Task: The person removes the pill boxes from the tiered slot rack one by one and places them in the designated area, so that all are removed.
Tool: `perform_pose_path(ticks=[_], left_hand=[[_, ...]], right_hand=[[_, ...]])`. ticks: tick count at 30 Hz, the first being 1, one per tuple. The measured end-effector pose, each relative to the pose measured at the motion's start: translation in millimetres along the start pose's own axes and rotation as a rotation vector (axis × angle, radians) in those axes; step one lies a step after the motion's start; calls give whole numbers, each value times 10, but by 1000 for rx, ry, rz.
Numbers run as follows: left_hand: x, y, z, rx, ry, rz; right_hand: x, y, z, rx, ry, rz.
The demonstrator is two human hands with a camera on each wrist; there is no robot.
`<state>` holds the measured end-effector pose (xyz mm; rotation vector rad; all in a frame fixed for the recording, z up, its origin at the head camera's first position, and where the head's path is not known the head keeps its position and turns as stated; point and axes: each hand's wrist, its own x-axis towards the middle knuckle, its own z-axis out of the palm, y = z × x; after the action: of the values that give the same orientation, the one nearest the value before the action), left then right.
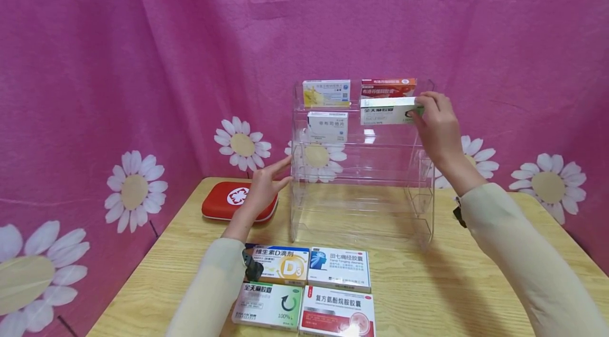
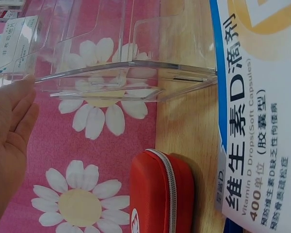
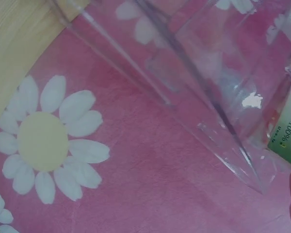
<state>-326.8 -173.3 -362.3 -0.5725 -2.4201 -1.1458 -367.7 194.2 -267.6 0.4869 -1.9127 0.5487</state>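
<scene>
My right hand [image 1: 439, 128] pinches a white and green medicine box [image 1: 386, 114] by its right end, high at the right side of a clear acrylic display rack [image 1: 293, 210]. The held box overlaps a red medicine box [image 1: 387, 88] on the top tier. In the right wrist view, only the green end of the held box [image 3: 286, 131] and a fingertip show at the right edge. With fingers extended, my left hand [image 1: 263, 189] rests its fingertips at the rack's left side panel. On the rack's left stand a yellow and white box [image 1: 326, 93] and, below it, a white box [image 1: 327, 127].
Before the rack lie a vitamin D box [image 1: 285, 263], a blue and white box [image 1: 339, 268], another white and green box [image 1: 267, 305] and a red and white box [image 1: 338, 313]. A red zip case [image 1: 219, 200] sits behind my left hand. Pink daisy cloth [image 1: 142, 62] hangs behind the wooden table [image 1: 480, 273].
</scene>
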Motion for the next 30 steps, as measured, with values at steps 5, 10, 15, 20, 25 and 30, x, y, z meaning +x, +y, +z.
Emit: perform_pose_path(ticks=[5,10,15,20,25,30], left_hand=[[-8,-6,8,6,-6,5],[-5,-7,6,12,-12,-1],[-3,-16,7,13,-13,4],[-6,-11,10,23,-7,7],[-5,2,8,20,-13,-2],[-3,8,12,12,-10,-3]], right_hand=[[-30,-79,-108,82,118,0],[-155,-131,-243,144,194,4],[-384,-121,-360,184,201,-21],[-680,-103,-504,219,159,-46],[-1002,-91,-666,256,95,-63],[-1352,-85,-773,263,-14,-82]])
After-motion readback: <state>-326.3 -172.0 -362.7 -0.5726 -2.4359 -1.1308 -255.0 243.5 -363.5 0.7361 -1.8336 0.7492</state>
